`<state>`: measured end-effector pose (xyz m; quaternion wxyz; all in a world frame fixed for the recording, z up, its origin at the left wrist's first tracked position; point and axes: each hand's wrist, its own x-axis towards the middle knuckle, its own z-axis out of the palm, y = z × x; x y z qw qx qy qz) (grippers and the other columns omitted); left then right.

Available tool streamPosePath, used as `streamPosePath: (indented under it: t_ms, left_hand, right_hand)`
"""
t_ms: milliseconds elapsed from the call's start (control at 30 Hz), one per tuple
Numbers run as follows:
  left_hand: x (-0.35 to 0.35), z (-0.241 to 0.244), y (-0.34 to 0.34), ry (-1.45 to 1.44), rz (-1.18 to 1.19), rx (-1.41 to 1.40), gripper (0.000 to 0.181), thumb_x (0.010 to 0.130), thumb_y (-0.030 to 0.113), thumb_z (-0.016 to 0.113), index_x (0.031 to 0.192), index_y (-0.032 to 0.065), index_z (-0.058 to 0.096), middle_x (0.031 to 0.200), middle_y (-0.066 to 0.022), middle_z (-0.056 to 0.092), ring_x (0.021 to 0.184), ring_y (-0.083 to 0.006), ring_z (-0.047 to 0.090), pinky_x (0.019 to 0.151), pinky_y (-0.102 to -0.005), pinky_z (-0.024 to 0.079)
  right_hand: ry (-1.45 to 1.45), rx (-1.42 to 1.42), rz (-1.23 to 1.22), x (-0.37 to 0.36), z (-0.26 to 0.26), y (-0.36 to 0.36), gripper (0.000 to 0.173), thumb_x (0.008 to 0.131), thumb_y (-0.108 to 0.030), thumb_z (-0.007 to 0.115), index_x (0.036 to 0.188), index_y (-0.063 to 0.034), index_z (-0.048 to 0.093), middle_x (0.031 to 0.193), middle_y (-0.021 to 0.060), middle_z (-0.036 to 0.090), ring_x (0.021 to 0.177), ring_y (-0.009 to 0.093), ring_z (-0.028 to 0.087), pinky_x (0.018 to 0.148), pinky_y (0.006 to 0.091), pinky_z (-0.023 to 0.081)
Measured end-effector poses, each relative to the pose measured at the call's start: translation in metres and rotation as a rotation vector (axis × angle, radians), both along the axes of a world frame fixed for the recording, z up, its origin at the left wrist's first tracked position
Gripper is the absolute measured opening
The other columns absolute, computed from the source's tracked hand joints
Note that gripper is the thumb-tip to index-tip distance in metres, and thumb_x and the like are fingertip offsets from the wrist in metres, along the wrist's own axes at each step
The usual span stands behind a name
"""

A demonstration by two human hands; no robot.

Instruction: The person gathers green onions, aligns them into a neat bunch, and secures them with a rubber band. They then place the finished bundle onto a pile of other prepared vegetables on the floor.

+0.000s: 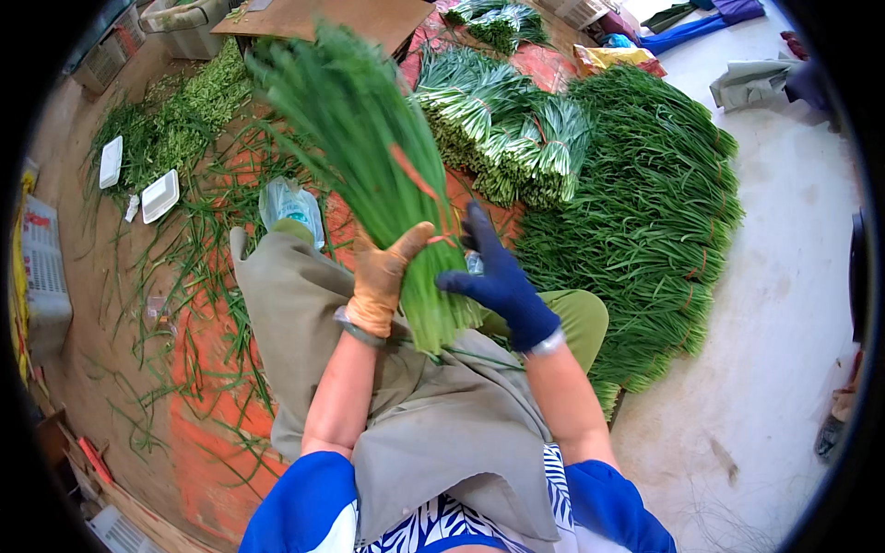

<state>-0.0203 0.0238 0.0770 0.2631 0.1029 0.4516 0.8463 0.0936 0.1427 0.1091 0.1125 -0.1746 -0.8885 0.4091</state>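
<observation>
Above my lap is a large bundle of green garlic chives [408,200], its leafy tips blurred towards the upper left and its pale cut ends towards me. Red ties cross the bundle. In an orange glove, my left hand [390,276] grips its left side, thumb lying over the stalks. My right hand [494,280], in a dark blue glove, is at the bundle's right side with thumb and fingers spread; the thumb reaches the stalks near the cut ends. A grey apron [449,442] covers my lap under the bundle.
Tied chive bundles with pale ends [511,131] lie ahead; a big pile of chives [636,221] spreads at right. Loose leaves [214,214] litter the floor and red sheet at left, near two white foam trays [160,196], a plastic bag [294,207] and a brown board [325,21].
</observation>
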Motion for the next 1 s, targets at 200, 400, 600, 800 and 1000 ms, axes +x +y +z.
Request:
streamPosePath:
  t_ms: [200, 400, 600, 800, 1000]
  left_hand:
    - [-0.013, 0.032, -0.021, 0.202, -0.19, 0.065, 0.07, 0.085, 0.022, 0.064, 0.141, 0.002, 0.027, 0.111, -0.0093, 0.058, 0.093, -0.0165, 0.059, 0.081, -0.0287, 0.048]
    - [-0.029, -0.055, -0.009, -0.369, -0.499, 0.15, 0.054, 0.09, 0.04, 0.053, 0.129, 0.0035, 0.046, 0.11, -0.0095, 0.062, 0.095, -0.02, 0.061, 0.083, -0.0332, 0.05]
    - [0.011, -0.051, 0.016, -0.629, -0.573, 0.48, 0.064, 0.082, 0.051, 0.061, 0.125, 0.0044, 0.049, 0.117, -0.0094, 0.059, 0.101, -0.0242, 0.058, 0.091, -0.0393, 0.047]
    - [0.001, -0.041, -0.006, -0.705, -0.567, 0.581, 0.065, 0.08, 0.048, 0.063, 0.125, 0.004, 0.049, 0.121, -0.0112, 0.057, 0.105, -0.0262, 0.057, 0.093, -0.0405, 0.046]
    - [-0.014, -0.041, -0.008, -0.616, -0.403, 0.437, 0.054, 0.082, 0.035, 0.065, 0.121, 0.001, 0.052, 0.111, -0.0129, 0.062, 0.096, -0.0272, 0.062, 0.087, -0.0412, 0.05]
  right_hand:
    - [0.167, -1.129, 0.032, -0.008, 0.002, 0.01, 0.084, 0.071, -0.037, 0.075, 0.136, -0.0014, 0.035, 0.129, 0.0119, 0.049, 0.115, 0.024, 0.052, 0.096, 0.0343, 0.043]
    - [0.296, -1.581, -0.111, 0.051, -0.046, -0.001, 0.075, 0.073, -0.042, 0.073, 0.13, -0.0041, 0.043, 0.124, 0.0126, 0.054, 0.109, 0.026, 0.056, 0.094, 0.0411, 0.047]
    - [0.224, -1.856, -0.25, 0.068, -0.061, -0.023, 0.072, 0.076, -0.042, 0.07, 0.131, -0.0035, 0.043, 0.124, 0.0135, 0.055, 0.11, 0.028, 0.055, 0.097, 0.0415, 0.044]
    - [-0.099, -0.902, -0.175, 0.05, -0.03, 0.002, 0.032, 0.09, -0.023, 0.057, 0.11, 0.0011, 0.06, 0.095, 0.0077, 0.064, 0.082, 0.015, 0.06, 0.075, 0.0285, 0.048]
    - [0.044, -0.625, -0.345, 0.059, 0.015, -0.004, 0.024, 0.088, -0.015, 0.058, 0.103, 0.0042, 0.061, 0.08, 0.0036, 0.061, 0.068, 0.009, 0.055, 0.065, 0.0227, 0.047]
